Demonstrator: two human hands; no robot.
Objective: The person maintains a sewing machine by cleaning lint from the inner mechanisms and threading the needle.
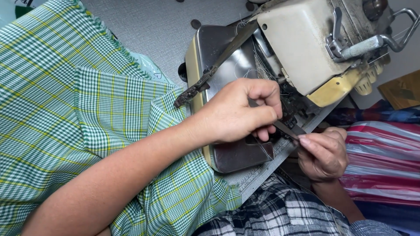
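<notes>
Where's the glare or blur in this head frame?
Head view: soft glare on the steel plate of the sewing machine; left hand and right hand sharp; dark shadow around the tweezers hides the needle area; wide-angle tilt; checked fabric evenly lit.

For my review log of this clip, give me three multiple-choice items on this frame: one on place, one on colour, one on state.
1. Where does the checked fabric lie?
A. Left of the sewing machine
B. On top of it
C. Right of it

2. The fabric's colours?
A. Red and black
B. Green, white and yellow
C. Plain blue

3. What is the left hand doing?
A. Lying flat and open
B. Pinching tweezers
C. Gripping the fabric

Answers: 1 A, the cloth fills the left side; 2 B, green check with yellow lines; 3 B, fingers closed on the thin tool.
</notes>
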